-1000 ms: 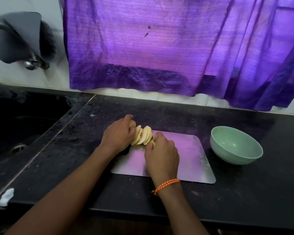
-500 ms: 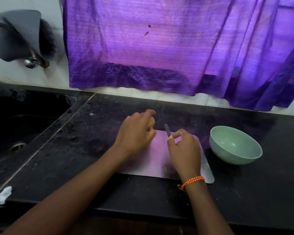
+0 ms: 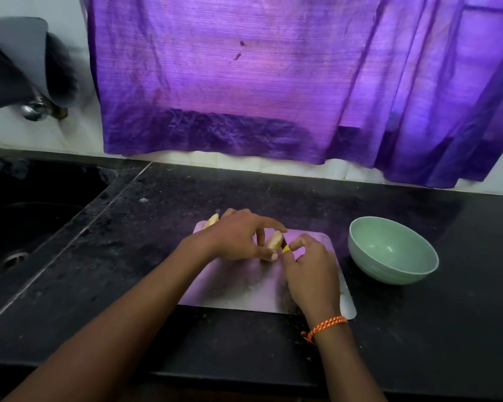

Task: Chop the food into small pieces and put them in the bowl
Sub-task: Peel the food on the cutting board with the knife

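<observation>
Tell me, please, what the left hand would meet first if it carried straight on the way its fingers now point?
Probably the pale food slices right at the left hand's fingertips, then the right hand gripping a yellow-handled knife. Depth is unclear, so contact may already exist. The green bowl lies farther along.

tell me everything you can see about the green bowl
The pale green round bowl looks like smooth matte plastic or ceramic, with faint ridges around its lower outer wall. It stands upright on the black speckled stone countertop, to the right of the flat metallic cutting board and apart from it. Its inside looks empty. Neither hand touches it, and no food lies in it yet.
</observation>
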`<state>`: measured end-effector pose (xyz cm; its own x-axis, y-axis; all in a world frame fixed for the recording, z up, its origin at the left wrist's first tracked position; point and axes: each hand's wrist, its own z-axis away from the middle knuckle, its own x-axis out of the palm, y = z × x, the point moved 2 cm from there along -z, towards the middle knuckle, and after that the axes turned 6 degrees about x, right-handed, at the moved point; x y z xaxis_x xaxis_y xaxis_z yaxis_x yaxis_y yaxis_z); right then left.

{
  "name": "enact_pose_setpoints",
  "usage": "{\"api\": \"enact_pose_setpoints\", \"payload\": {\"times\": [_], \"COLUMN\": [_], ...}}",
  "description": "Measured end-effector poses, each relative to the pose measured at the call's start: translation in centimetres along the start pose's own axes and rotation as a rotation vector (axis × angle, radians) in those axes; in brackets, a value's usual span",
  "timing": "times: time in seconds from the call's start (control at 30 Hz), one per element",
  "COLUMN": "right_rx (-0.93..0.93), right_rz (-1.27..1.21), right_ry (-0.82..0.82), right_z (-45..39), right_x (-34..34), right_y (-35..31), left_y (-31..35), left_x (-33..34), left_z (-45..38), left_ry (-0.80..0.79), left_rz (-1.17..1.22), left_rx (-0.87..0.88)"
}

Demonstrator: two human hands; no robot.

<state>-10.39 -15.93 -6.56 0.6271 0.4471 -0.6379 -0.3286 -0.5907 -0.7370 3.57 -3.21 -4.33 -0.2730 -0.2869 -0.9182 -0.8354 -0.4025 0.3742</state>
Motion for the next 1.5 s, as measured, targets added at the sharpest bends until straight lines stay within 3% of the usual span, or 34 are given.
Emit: {"api": "enact_pose_setpoints", "payload": {"times": [0.23, 0.33, 0.67, 0.93, 1.5], "right_rx": [0.011, 0.002, -0.046, -0.138, -0.229], "right_rz": [-0.008, 0.0, 0.076, 0.141, 0.337], "right_ry": [-0.041, -0.05, -0.031, 0.066, 0.079], "right_z": [-0.2, -0.3, -0.5, 0.9, 2.5], "right_x": [-0.1, 0.0, -1.0, -0.6, -0.3], "right_y": [-0.5, -0.8, -0.8, -0.8, -1.5], "left_y": [-1.2, -1.3, -2.3, -1.3, -2.9], "left_x": [-1.0, -0.8, 0.8, 1.8, 1.5], "left_z": [-0.9, -0.9, -0.9, 0.2, 0.1], "left_ry": [-0.132, -0.065, 0.097, 0.257, 0.196], "left_rz": [0.091, 0.173, 0.091, 0.1, 0.187], "left_rx": [0.009, -0.029, -0.012, 0.0, 0.0]}}
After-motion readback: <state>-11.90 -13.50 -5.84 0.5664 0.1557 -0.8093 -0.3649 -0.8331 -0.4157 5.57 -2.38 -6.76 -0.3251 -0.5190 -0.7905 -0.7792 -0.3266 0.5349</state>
